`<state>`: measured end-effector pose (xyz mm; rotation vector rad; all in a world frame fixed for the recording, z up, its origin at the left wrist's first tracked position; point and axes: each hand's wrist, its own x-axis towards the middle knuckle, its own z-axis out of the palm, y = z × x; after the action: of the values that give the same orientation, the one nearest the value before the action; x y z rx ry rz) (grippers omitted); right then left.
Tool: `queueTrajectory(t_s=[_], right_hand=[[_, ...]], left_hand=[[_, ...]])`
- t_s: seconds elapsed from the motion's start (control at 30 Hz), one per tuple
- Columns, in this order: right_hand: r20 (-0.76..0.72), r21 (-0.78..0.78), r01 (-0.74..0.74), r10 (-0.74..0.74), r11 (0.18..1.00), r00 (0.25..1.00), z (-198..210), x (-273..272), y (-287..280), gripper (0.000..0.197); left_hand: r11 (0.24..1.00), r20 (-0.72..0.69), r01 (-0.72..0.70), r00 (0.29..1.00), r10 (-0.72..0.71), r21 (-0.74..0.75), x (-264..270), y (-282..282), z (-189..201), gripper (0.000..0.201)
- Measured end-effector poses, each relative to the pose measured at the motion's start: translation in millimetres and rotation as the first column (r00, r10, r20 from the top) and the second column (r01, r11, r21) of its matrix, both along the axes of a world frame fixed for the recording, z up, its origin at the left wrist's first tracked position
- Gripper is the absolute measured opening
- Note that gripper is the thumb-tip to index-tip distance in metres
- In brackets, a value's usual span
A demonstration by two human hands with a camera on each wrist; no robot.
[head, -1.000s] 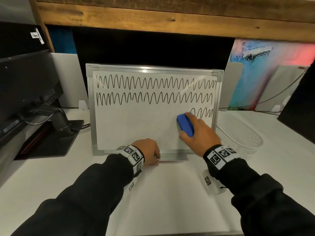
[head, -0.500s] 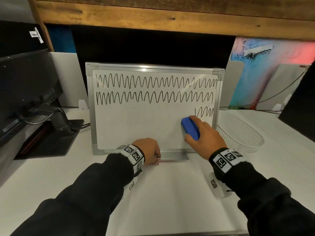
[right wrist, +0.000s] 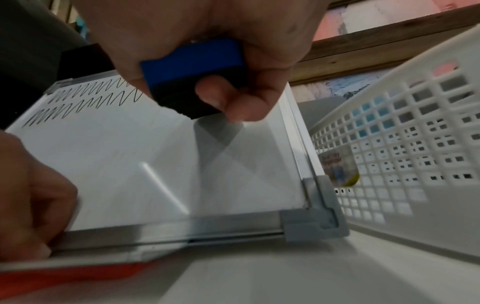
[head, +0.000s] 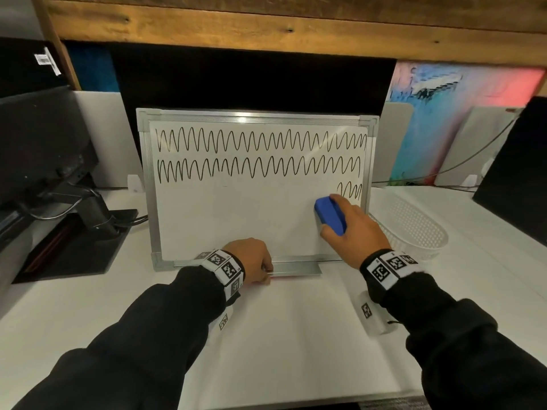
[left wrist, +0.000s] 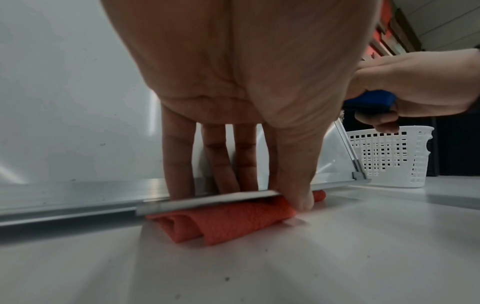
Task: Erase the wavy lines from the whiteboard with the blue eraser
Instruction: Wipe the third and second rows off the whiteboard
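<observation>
Fingers (right wrist: 228, 102) of the right hand (head: 358, 229) are curled round the blue eraser (head: 330, 215), thumb on one side, the rest wrapped over the top, and the dark felt face is turned toward the whiteboard (head: 236, 220). The eraser sits low on the whiteboard's right side, just under a short leftover stub of wavy line (head: 350, 191) by the right frame, well placed, it seems, for a stroke up across it. Whether the felt is touching the surface cannot be told; the right wrist view shows its shadow close beneath.

At the whiteboard's bottom edge, the left hand (head: 251, 258) has its fingers (left wrist: 179, 156) laid on the metal tray (head: 296, 268) and the thumb hooked over the lip, pinching it, likely to steady the propped board against the rubbing. A folded red cloth (left wrist: 228, 218) lies under that tray on the worktop (head: 281, 335).

Two full rows of wavy lines (head: 260, 155) run across the whiteboard's upper part, untouched. Right of the whiteboard stands a white basket (head: 414, 229); left of it, a dark monitor stand (head: 88, 208).
</observation>
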<state>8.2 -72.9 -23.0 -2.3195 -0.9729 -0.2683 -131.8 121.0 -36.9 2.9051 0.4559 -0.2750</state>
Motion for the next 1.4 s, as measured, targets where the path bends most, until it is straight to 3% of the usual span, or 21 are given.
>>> queueTrajectory(t_s=[0.2, 0.37, 0.6, 0.83, 1.03, 1.23, 1.4], right_hand=[[-0.046, 0.124, 0.097, -0.092, 0.987, 0.995, 20.3, 10.4, 5.8, 0.068], [-0.065, 0.050, 0.035, -0.032, 0.998, 0.997, -4.3, 0.4, -2.9, 0.070], [-0.064, 0.157, 0.132, -0.123, 0.979, 0.990, 26.6, 17.9, 0.0, 0.066], [-0.080, 0.062, 0.104, -0.099, 0.993, 0.992, 1.3, 9.1, -14.3, 0.067], [-0.081, 0.187, 0.136, -0.122, 0.973, 0.989, 24.7, 31.0, -7.4, 0.065], [-0.100, 0.060, 0.137, -0.130, 0.989, 0.986, -7.0, 12.7, -24.9, 0.067], [-0.088, 0.147, 0.156, -0.144, 0.977, 0.986, 22.5, 30.8, -16.4, 0.065]], left_hand=[[0.999, 0.012, 0.015, 1.000, -0.015, 0.035, 0.2, 0.7, -0.3, 0.028], [1.000, 0.001, 0.014, 1.000, -0.014, 0.018, 0.8, 1.8, -0.6, 0.027], [0.999, 0.007, 0.011, 1.000, -0.011, 0.031, -0.3, 1.3, 0.0, 0.026], [0.999, -0.006, 0.041, 0.999, -0.041, 0.023, -0.3, 3.4, -1.8, 0.031], [0.999, -0.003, 0.044, 0.999, -0.044, 0.013, 0.3, 3.9, -0.1, 0.032], [0.998, -0.009, 0.069, 0.998, -0.069, -0.003, 2.4, 7.8, -2.8, 0.032], [0.998, -0.004, 0.064, 0.998, -0.064, 0.003, 2.1, 7.9, -2.9, 0.031]])
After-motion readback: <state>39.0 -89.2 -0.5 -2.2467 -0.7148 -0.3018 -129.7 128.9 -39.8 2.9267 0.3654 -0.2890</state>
